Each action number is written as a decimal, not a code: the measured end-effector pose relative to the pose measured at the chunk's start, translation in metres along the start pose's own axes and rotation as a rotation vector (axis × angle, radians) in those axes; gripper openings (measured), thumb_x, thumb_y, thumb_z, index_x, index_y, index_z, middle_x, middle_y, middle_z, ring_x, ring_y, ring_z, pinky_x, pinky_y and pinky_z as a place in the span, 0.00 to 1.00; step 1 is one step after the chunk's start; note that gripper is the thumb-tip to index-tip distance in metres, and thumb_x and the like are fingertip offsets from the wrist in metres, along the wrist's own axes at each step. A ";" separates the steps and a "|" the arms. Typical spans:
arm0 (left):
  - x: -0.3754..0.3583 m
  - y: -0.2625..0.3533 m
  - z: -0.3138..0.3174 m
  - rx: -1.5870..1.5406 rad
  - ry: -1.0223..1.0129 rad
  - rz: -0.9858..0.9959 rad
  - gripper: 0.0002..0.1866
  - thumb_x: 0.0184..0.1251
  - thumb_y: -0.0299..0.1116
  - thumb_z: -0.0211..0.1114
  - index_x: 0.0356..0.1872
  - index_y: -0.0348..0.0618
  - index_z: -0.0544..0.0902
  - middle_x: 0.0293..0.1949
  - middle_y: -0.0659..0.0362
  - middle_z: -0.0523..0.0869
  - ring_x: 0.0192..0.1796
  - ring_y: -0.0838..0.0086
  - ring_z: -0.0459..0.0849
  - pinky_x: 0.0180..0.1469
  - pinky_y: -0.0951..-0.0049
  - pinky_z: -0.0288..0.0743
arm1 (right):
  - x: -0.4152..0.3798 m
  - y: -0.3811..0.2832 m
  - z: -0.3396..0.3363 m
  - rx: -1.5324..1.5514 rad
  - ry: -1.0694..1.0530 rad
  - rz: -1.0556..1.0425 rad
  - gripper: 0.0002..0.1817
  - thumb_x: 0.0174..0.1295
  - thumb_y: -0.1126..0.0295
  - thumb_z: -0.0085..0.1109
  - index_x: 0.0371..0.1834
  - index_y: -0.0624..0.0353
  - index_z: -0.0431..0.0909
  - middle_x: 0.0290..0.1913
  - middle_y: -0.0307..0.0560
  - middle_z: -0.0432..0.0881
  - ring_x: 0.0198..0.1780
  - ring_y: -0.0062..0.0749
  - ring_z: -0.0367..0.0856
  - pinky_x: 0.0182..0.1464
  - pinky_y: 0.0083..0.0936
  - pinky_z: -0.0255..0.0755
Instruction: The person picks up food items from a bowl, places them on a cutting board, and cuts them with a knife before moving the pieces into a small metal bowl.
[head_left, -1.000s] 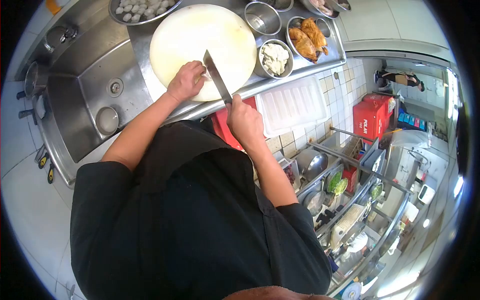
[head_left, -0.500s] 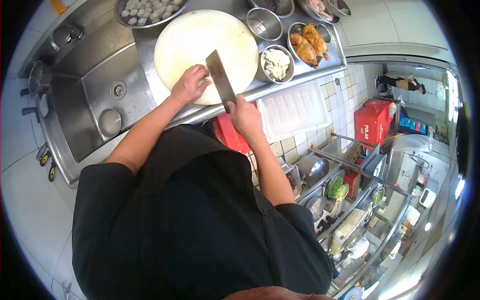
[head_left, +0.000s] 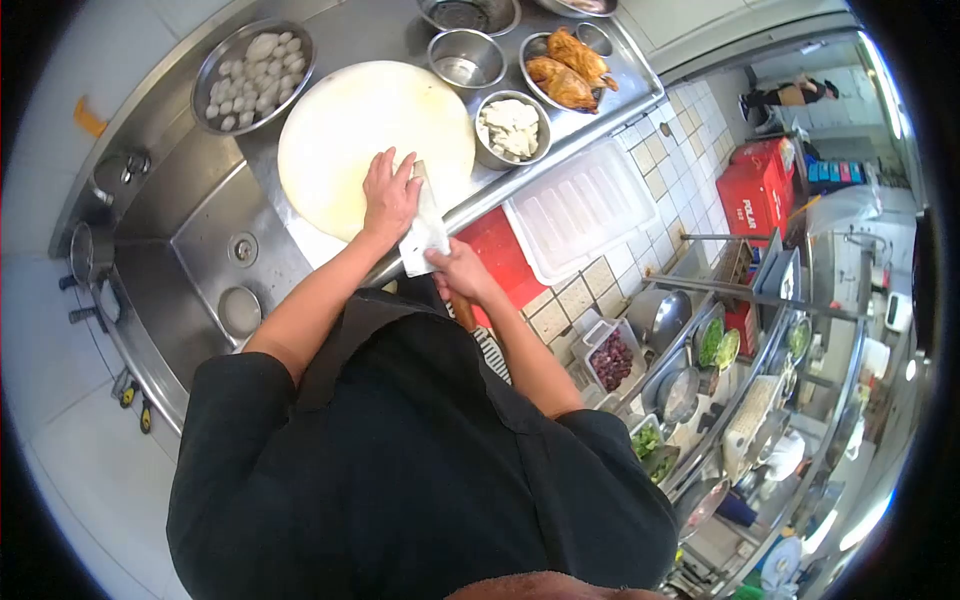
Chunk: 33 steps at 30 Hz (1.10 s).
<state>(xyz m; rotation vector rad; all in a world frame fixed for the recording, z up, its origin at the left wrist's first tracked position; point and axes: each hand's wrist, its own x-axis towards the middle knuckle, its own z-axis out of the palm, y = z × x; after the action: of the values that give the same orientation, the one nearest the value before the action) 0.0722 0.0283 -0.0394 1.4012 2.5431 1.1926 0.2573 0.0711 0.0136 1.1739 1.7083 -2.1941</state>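
Observation:
My right hand (head_left: 460, 272) is closed on a cleaver (head_left: 424, 228) near the counter's front edge, its wooden handle pointing down toward my body. The broad blade looks bright and lies across the front right part of the round white cutting board (head_left: 330, 120). Beside the blade, my left hand (head_left: 391, 192) has its fingers spread, with the fingertips over the board next to the steel. Whether anything lies under the left fingers is hidden.
A sink (head_left: 190, 290) is on the left. Behind the board stand a bowl of pale balls (head_left: 256, 80), an empty pot (head_left: 466, 60), a pot of white pieces (head_left: 510, 130) and a bowl of roasted poultry (head_left: 568, 75). A lidded tray (head_left: 580, 210) and a distant person (head_left: 795, 94) are at right.
The cleaver has turned from edge-down to a bright, flatter-looking blade and moved closer to my body. My left fingers have spread beside it. The whole view has shifted.

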 end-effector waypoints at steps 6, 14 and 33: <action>0.026 0.021 0.013 -0.203 0.012 0.028 0.20 0.67 0.34 0.68 0.60 0.46 0.83 0.66 0.43 0.74 0.71 0.46 0.69 0.72 0.48 0.63 | -0.020 -0.024 -0.007 0.073 0.100 -0.045 0.12 0.77 0.64 0.56 0.46 0.64 0.73 0.20 0.38 0.72 0.14 0.24 0.71 0.18 0.25 0.68; 0.133 0.121 0.101 -0.287 -0.277 0.415 0.21 0.71 0.39 0.65 0.64 0.47 0.82 0.71 0.45 0.73 0.75 0.47 0.66 0.75 0.47 0.60 | -0.061 -0.031 -0.079 0.228 0.564 -0.140 0.13 0.74 0.65 0.57 0.51 0.64 0.76 0.20 0.40 0.73 0.16 0.27 0.72 0.20 0.27 0.69; 0.158 0.084 0.109 -0.285 -0.558 0.403 0.43 0.73 0.58 0.61 0.80 0.40 0.62 0.81 0.46 0.60 0.83 0.43 0.51 0.82 0.43 0.46 | -0.084 0.042 -0.065 0.388 0.652 -0.115 0.11 0.75 0.67 0.58 0.50 0.63 0.74 0.22 0.40 0.74 0.15 0.25 0.71 0.17 0.26 0.69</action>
<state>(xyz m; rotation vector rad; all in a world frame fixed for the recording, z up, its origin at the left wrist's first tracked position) 0.0749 0.2356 -0.0117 1.8882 1.7067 0.9603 0.3694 0.0830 0.0305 2.1263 1.5943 -2.4570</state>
